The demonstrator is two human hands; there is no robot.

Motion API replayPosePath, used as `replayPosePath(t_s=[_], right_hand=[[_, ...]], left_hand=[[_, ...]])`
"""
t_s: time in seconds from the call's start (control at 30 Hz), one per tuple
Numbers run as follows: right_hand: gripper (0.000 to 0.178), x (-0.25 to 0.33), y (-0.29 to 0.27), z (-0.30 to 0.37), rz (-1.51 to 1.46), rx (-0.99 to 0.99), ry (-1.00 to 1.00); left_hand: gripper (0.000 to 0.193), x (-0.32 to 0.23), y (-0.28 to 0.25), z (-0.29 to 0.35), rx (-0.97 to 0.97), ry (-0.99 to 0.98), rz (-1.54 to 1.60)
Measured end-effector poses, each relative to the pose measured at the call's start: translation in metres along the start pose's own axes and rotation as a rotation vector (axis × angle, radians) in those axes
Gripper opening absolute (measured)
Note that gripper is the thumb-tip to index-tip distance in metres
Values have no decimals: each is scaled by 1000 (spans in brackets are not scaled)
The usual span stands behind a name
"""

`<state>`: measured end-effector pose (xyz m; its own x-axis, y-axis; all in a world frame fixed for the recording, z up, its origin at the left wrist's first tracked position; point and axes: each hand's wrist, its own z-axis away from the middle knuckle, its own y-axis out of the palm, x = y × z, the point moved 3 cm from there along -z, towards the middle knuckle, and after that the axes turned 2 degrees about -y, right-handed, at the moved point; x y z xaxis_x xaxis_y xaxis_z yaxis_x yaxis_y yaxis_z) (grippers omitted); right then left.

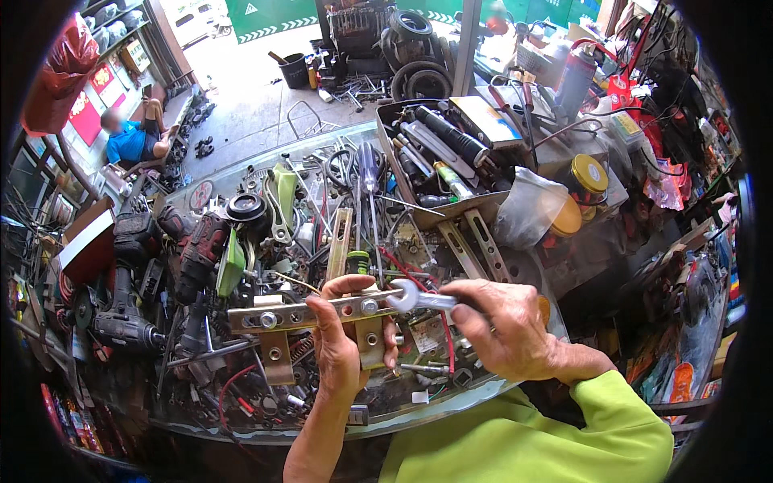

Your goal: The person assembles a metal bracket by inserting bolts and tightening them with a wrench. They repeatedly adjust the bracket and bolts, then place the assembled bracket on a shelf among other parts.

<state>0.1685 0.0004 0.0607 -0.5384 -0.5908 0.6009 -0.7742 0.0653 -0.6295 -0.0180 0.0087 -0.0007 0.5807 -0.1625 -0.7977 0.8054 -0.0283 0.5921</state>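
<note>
My left hand (336, 358) is closed around a slotted metal bracket (310, 314), holding it up over the cluttered bench. The bracket is a crossbar with brass-coloured holed strips hanging from it. Two hex bolts show on its front, one bolt (268, 319) near the left end and another bolt (369, 307) beside my left fingers. In my right hand (511, 326) is an open-end wrench (417, 299), somewhat blurred. The wrench's jaw is at the crossbar's right end, near the right bolt; whether it touches is unclear.
The glass-topped bench (451, 401) bears loose hardware. Cordless drills (201, 249) lie at left, screwdrivers (369, 173) in the middle. A metal tray (394, 153) of tools stands behind, with slotted strips (475, 245) leaning nearby. A person (129, 145) sits far left.
</note>
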Motion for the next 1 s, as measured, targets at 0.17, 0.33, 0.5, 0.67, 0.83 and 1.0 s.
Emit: replayPosePath(t_s=[0.17, 0.33, 0.5, 0.67, 0.83, 1.0], right_hand=[[22, -4, 19, 10, -82, 152, 104], [20, -5, 27, 12, -160, 180, 111], [19, -10, 38, 13, -172, 244, 164], [22, -8, 35, 12, -141, 236, 61], [25, -16, 39, 19, -125, 208, 9], [19, -10, 36, 22, 53, 282, -74]], left_hand=[[65, 3, -2, -2, -33, 35, -97], [66, 2, -1, -1, -55, 39, -138], [62, 2, 1, -2, -117, 18, -144], [59, -1, -3, 5, -85, 32, -249], [68, -1, -2, 3, -30, -50, -184], [69, 1, -4, 4, -73, -166, -252]])
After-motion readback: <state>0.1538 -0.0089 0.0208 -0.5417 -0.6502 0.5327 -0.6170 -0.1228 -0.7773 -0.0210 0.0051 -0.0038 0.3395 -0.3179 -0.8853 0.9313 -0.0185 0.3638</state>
